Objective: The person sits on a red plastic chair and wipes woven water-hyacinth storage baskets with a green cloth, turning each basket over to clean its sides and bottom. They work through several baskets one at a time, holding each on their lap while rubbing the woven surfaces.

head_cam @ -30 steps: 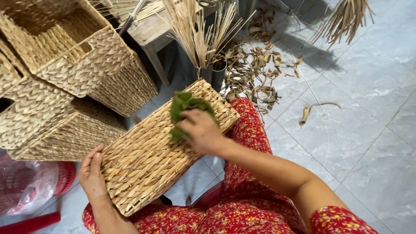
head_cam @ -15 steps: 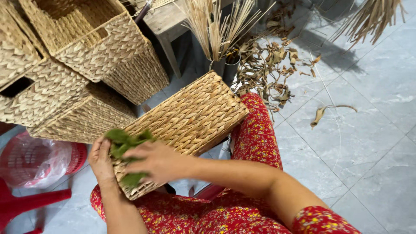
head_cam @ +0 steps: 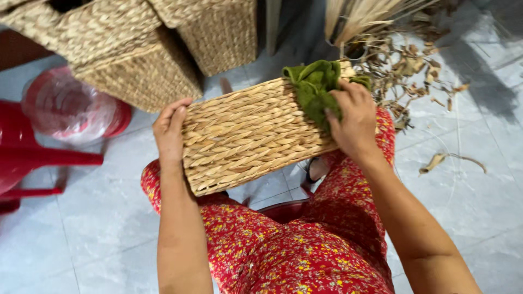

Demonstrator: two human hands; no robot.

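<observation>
The left hand (head_cam: 170, 129) clasps the near-left end of a woven straw basket (head_cam: 248, 136) that rests across the person's lap, fingers curled over its edge and thumb against the side. The right hand (head_cam: 354, 121) is closed around a green cloth (head_cam: 313, 87), pressing it flat on the basket's far-right end. Beyond the left hand stand more stacked woven baskets (head_cam: 136, 60). Past the right hand, dried leaves (head_cam: 403, 65) litter the tiled floor (head_cam: 474, 207).
</observation>
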